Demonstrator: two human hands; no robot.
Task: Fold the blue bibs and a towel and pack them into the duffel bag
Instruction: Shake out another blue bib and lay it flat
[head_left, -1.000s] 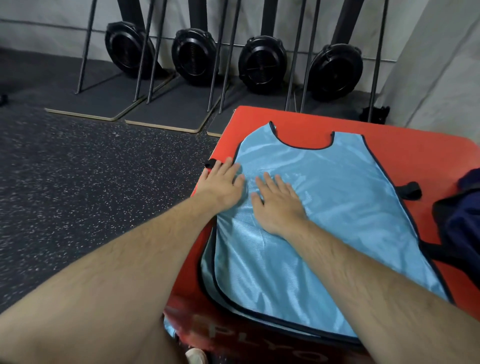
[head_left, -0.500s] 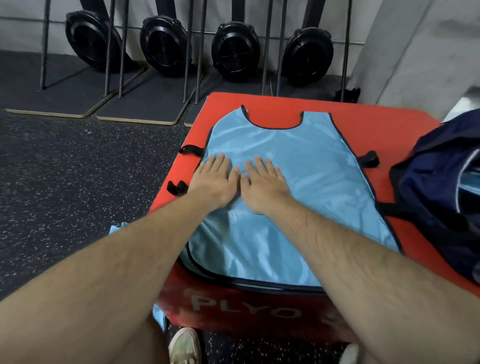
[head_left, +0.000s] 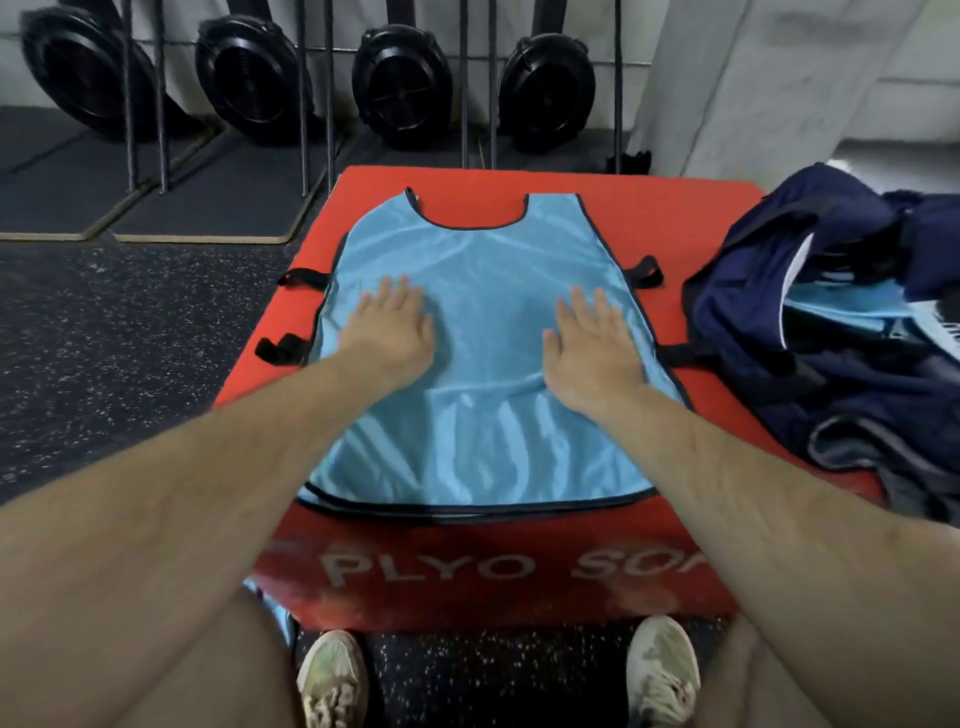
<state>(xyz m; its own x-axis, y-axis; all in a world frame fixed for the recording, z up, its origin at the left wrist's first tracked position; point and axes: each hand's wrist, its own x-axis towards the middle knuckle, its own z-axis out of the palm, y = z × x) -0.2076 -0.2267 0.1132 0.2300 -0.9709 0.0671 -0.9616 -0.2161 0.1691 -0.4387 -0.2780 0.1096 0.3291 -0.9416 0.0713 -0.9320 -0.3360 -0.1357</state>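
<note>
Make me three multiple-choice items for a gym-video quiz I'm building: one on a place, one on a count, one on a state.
1. Where does the duffel bag sit?
A. on the red box's right side
B. on the floor
C. under the bib

2. How many black fan wheels line the wall?
A. two
B. four
C. six

3. How does the blue bib lie?
A. rolled up
B. folded in half
C. spread flat

Answers:
1 A, it rests on the red plyo box.
2 B, four show.
3 C, left hand and right hand press it flat.
</note>
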